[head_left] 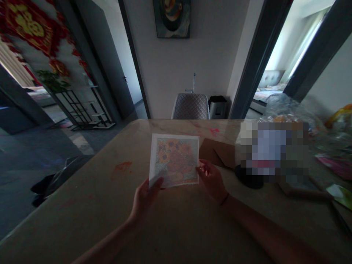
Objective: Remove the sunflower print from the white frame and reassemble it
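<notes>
Dim light fills the room, and a framed painting [173, 20] hangs on the far wall, above a quilted chair [191, 106] that stands at the far side of my tabletop [176, 227]. Between both my hands is a flower picture [177, 159], a nearly square sheet of orange blooms with a pale border, its face toward me. My left hand [145, 200] has it by the near left corner, thumb [158, 182] across the front. On the right edge, low down, the fingers [205, 167] of my right hand [213, 181] are pinched narrow on the border. I can't tell whether its near edge touches the tabletop.

By its look I judge it light and thin, stiff enough to stay flat, though it would probably bend or crease if I squeezed my hands together. Its hazy front could be a film, perhaps a little slippery; I can't be sure. I'd take hold by the pale border, at opposite edges, pressing softly and leaving the flowers untouched. Just beyond my right hand a brown envelope [227, 149] lies on the tabletop, with a round black base [249, 178] to its right and crumpled clear plastic [284, 104] farther off.
</notes>
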{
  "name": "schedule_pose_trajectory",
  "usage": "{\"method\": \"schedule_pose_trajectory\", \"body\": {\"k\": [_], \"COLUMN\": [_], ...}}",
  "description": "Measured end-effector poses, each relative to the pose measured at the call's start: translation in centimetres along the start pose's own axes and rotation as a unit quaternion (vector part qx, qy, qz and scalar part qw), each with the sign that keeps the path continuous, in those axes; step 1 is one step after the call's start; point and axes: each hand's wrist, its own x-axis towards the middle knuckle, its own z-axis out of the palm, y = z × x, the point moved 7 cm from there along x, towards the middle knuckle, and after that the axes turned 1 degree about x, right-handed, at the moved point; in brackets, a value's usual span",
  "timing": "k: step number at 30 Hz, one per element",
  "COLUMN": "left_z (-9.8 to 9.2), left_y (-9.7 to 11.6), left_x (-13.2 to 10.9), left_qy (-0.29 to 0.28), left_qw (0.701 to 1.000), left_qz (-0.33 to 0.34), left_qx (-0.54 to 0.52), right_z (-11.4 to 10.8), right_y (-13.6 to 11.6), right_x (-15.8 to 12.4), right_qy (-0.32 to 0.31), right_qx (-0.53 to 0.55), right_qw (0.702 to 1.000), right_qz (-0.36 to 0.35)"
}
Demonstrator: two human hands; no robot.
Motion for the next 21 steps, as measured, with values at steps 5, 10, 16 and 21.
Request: {"method": "schedule_pose_trajectory", "body": {"k": [5, 10, 16, 21], "left_z": [-1.6, -0.8, 1.3, 2.4], "left_y": [1.3, 3.8, 4.7, 4.8], "left_x": [-0.4, -1.8, -4.4, -5.3], "left_qy": [0.084, 0.005, -0.077, -0.083], "left_qw": [0.981, 0.928, 0.812, 0.752], "left_qz": [0.100, 0.318, 0.502, 0.565], "left_qx": [0.143, 0.192, 0.286, 0.330], "right_z": [0.3, 2.3, 3.7, 2.5], "right_y": [-2.3, -4.8, -6.6, -6.0], "right_x": [-1.8, -3.8, -5.1, -4.0], "right_qy": [0.008, -0.150, -0.270, -0.136], "right_qx": [0.003, 0.081, 0.203, 0.248], "right_qw": [0.999, 0.982, 0.941, 0.955], "right_qz": [-0.032, -0.079, 0.014, 0.092]}}
